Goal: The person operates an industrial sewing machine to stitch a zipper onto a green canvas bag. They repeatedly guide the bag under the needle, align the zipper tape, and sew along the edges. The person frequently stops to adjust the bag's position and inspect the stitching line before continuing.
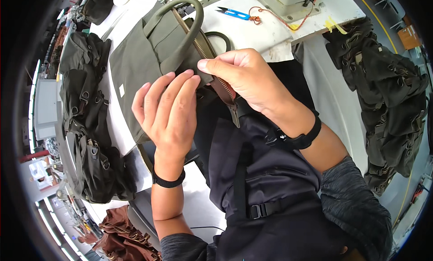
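Observation:
An olive-green fabric bag [135, 58] with rounded handles lies across the table in front of me. Its brass-toothed zipper [199, 45] runs along the top toward me and ends in a loose tab [235, 116] past a brown strip. My right hand [252, 78] pinches the bag's edge beside the zipper between thumb and forefinger. Close by on its left, my left hand [169, 110] has its fingers bent over the bag's near edge, fingertips on the fabric. The left thumb is hidden beneath the cloth or behind the fingers.
Blue thread snips [237, 13] with an orange cord lie beyond the bag, near a sewing machine base [288, 4]. Dark green bags are heaped at left [85, 107] and right [383, 89]. Brown bags [124, 231] sit at lower left.

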Available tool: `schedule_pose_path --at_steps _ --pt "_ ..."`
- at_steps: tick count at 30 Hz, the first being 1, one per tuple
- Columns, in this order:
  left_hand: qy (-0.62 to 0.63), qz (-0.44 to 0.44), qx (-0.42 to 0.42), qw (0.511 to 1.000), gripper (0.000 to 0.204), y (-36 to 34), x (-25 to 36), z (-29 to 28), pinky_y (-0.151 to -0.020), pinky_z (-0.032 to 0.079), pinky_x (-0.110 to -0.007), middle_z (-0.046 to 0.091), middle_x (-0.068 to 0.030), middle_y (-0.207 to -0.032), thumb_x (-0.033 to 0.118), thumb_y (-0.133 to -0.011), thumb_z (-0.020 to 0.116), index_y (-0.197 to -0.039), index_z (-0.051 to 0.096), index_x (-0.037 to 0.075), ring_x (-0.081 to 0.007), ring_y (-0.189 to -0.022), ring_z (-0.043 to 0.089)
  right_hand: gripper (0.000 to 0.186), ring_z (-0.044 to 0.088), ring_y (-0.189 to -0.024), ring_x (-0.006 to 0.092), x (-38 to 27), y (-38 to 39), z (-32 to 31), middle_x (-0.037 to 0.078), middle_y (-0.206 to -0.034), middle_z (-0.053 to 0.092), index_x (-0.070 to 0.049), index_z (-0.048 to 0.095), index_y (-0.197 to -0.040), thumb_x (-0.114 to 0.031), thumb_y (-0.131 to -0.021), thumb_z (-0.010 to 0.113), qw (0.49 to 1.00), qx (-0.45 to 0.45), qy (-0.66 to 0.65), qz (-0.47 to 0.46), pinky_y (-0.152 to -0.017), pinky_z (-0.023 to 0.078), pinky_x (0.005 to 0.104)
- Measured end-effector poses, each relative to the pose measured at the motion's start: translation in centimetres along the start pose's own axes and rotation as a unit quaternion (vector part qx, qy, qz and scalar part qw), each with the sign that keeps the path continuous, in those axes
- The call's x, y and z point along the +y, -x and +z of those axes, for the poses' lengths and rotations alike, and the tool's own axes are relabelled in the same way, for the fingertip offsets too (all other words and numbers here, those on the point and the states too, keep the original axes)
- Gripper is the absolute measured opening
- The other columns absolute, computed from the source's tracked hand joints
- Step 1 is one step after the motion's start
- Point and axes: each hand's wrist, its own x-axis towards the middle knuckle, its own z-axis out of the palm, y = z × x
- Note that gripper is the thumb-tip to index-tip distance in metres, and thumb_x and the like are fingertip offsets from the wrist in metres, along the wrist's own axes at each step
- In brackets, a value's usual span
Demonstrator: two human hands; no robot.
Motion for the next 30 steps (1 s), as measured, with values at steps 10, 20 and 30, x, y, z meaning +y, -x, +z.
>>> schedule_pose_path --at_steps 10,20,30 --pt "0.032 -0.021 -0.070 0.997 0.030 -0.5 0.4 -0.9 -0.107 0.044 -0.042 0.077 0.0004 -0.117 0.008 -0.085 0.082 -0.114 0.078 0.012 -0.0201 -0.110 0.071 0.037 0.050 -0.057 0.0029 1.4 1.0 0.6 -0.001 -0.064 0.059 -0.001 0.070 -0.080 -0.028 -0.104 0.071 0.998 -0.027 -0.032 -0.053 -0.051 0.040 0.0235" --pt "-0.070 0.169 -0.248 0.951 0.043 -9.2 -1.6 0.1 -0.124 0.029 -0.056 0.059 -0.0064 -0.148 0.018 -0.090 0.073 -0.130 0.067 0.005 -0.0301 -0.146 0.047 0.034 0.049 -0.063 0.0024 3.6 1.2 1.4 -0.003 -0.066 0.057 -0.003 0.068 -0.079 -0.024 -0.106 0.069 0.996 0.003 -0.076 -0.041 -0.060 0.040 0.0224" --pt "-0.102 -0.036 -0.216 0.970 0.048 -4.8 -3.1 -6.5 -0.122 0.034 -0.057 0.071 -0.0146 -0.127 0.033 -0.099 0.071 -0.139 0.066 0.006 -0.0312 -0.131 0.062 0.037 0.047 -0.062 0.0017 4.3 0.7 1.4 -0.005 -0.068 0.055 -0.003 0.061 -0.076 -0.023 -0.108 0.066 0.990 -0.010 -0.056 -0.133 -0.059 0.042 0.0236"
